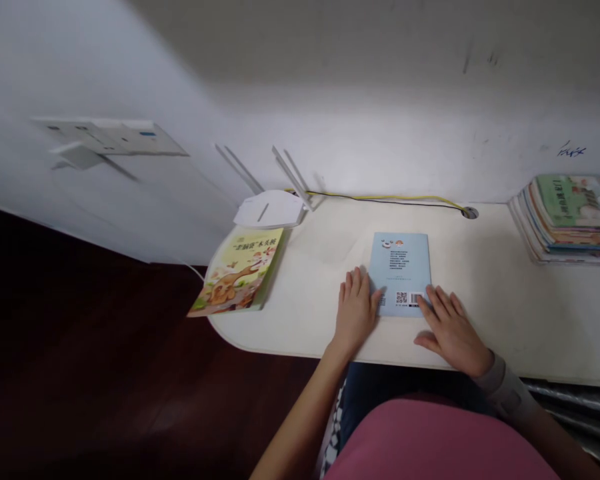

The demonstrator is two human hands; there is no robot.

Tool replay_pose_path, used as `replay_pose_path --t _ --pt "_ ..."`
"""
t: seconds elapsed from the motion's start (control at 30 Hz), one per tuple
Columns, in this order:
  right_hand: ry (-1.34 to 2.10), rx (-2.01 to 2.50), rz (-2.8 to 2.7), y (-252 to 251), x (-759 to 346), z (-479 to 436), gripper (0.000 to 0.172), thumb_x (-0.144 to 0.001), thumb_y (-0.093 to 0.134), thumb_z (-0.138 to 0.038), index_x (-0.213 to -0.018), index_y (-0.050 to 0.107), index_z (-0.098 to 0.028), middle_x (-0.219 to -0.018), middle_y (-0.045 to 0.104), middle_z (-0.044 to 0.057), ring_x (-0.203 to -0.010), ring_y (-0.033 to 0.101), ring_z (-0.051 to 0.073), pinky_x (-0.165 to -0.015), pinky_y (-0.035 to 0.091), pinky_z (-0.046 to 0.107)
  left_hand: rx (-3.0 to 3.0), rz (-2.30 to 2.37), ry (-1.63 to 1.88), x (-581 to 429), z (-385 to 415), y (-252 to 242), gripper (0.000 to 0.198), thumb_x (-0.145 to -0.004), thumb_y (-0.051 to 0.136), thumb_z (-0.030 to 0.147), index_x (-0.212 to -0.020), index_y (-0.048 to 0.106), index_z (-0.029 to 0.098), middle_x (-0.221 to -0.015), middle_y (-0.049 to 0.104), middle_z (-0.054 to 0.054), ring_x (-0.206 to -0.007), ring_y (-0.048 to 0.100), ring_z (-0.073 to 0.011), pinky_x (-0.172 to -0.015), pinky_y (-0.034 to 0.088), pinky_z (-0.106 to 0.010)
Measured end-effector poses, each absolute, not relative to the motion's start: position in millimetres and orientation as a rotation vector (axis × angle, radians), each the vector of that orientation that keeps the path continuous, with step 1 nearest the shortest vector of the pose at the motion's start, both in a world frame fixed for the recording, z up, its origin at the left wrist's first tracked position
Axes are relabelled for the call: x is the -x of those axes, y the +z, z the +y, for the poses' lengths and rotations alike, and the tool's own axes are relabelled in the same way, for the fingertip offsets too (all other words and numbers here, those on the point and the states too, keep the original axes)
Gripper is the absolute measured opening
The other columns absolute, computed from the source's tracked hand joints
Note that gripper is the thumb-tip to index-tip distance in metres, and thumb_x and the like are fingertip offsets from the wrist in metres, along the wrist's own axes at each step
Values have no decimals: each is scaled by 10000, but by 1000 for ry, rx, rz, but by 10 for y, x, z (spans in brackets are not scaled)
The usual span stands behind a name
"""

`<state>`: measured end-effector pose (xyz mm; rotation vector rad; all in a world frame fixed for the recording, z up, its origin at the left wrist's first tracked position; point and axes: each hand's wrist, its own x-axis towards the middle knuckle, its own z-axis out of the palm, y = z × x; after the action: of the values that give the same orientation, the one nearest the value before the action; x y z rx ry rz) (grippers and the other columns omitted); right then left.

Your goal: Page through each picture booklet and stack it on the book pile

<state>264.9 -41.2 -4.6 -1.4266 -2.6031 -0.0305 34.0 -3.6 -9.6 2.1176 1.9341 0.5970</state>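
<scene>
A: How is the light-blue, rectangular paper booklet (399, 270) being held?

B: It is not clasped. It is laid flat on the white, round-ended tabletop (325, 287), and its lower left edge is overlapped by the thumb of the left hand (355, 313), whose other fingers are stretched out beside it. Its lower right corner is touched by the fingertips of the right hand (455, 333). Both hands are spread loosely, with nothing gripped.

A: What is placed farther out?

B: At the left, a yellow-green illustrated paper book (243, 273) is set with one corner past the curved edge. Behind it, a flat white plastic router (270, 209) with slanting antennas is stood. At the far right, a stack of colourful paper books (575, 220) is piled, topped by a green cover.

A: And what is contained in the openings?

B: A thin yellow cable (420, 197) and a thin black cable (405, 202) are led into a round hole (471, 213) in the tabletop. On the left wall, a white plastic plug (80, 156) is seated in a white socket panel (125, 139).
</scene>
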Motion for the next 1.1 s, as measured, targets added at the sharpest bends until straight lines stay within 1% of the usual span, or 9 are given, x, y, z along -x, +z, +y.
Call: replay_pose_path --t 0.1,0.23,0.43,0.57,0.7,0.8,0.9,1.0,1.1 --pt "-34 1420 -2596 -63 -2670 -413 706 -862 482 -569 -1418 370 -150 -1488 327 188 -1373 269 354 -1075 258 561 -2102 1956 626 -363 -55 -55 542 -947 331 407 -1394 368 103 -1491 290 -233 -1407 179 -353 -1068 248 -615" --pt "-12 1435 -2602 -41 -2651 -410 699 -863 474 -574 -1410 386 -147 -1484 332 192 -1371 275 356 -1075 258 567 -1983 1893 740 -407 -102 153 509 -948 343 392 -1399 370 158 -1490 321 -189 -1413 186 -329 -1092 134 -648" --pt "71 1420 -2543 80 -2765 -392 611 -921 407 -492 -1414 376 -133 -1505 293 182 -1409 199 310 -1086 290 501 -1930 1211 1048 -820 -149 469 796 -889 505 398 -1497 11 260 -1568 139 -115 -1421 187 -269 -1138 251 -469" --pt "-19 1604 -2388 115 -3090 -420 535 -941 362 -472 -1375 436 -167 -1512 270 191 -1410 182 333 -1059 302 539 -2246 1005 956 -1269 -92 387 849 -898 470 198 -1473 -151 276 -1576 -26 -126 -1435 66 -297 -1144 211 -522" --pt "-64 1773 -2364 62 -3388 -506 462 -911 424 -503 -1121 631 -148 -1482 319 216 -1380 247 377 -1039 311 555 -2549 1045 729 -1535 -28 215 823 -850 439 38 -1486 16 346 -1563 -146 -92 -1419 26 -374 -1061 337 -583" --pt "-50 1792 -2399 -6 -3492 -544 436 -902 452 -497 -938 681 -128 -1461 357 218 -1368 277 374 -1054 299 538 -2690 1174 558 -1619 -50 168 706 -848 470 49 -1459 235 313 -1575 -3 -128 -1398 101 -430 -973 424 -601" --pt "-64 1741 -2389 -78 -3540 -539 490 -911 430 -500 -1088 641 -95 -1463 346 233 -1370 281 359 -1051 318 533 -2776 1337 401 -1672 -116 207 566 -872 468 83 -1405 375 249 -1553 151 -168 -1376 205 -441 -937 457 -590" --pt "-55 1690 -2371 -123 -3577 -524 538 -936 393 -459 -1302 502 -80 -1464 340 238 -1385 255 334 -1054 329 529 -2820 1448 277 -1715 -166 270 494 -887 467 115 -1368 443 223 -1533 220 -178 -1345 290 -444 -921 474 -579" --pt "-26 1681 -2368 -121 -3599 -517 516 -948 383 -411 -1364 443 -111 -1472 342 213 -1393 244 316 -1064 333 513 -2823 1518 202 -1744 -175 293 461 -897 453 127 -1347 478 222 -1511 278 -181 -1315 341 -455 -901 472 -605"
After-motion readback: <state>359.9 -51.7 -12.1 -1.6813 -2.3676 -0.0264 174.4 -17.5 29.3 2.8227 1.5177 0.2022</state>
